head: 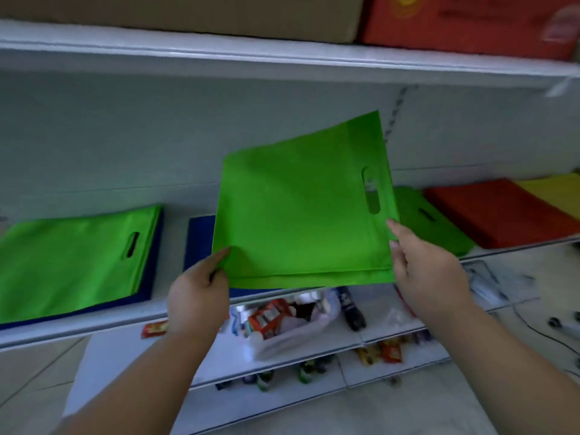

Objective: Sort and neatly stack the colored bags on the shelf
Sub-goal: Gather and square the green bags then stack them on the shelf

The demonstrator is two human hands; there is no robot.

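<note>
Figure: sorting of coloured bags on a white shelf (94, 324), read from left to right. Well to the left of the left fingers, a green stack (72, 259) had been laid flat on a blue stack (150, 277), its handle slot turned towards the centre; it was judged to be the destination for green bags. Just beyond the left fingers, a second blue pile (201, 243) was largely hidden. The left hand (196, 301) was curled at the lower left corner of a green bag (301, 211), the corner pinched between thumb and fingers. The bag was held in the air, tilted towards the shelf wall, apparently two layers thick at its lower edge, and spread taut between both hands, presumably so that it stayed flat for stacking. The right hand (423, 271) gripped the lower right edge just below the handle slot, its fingers curled behind the fabric. Beyond the right fingers another green bag (433, 221) lay on the shelf, then a red stack (499, 211) and a yellow stack (555, 193). Packaged goods occupied the lower shelves (314, 365) beneath the wrists.
</note>
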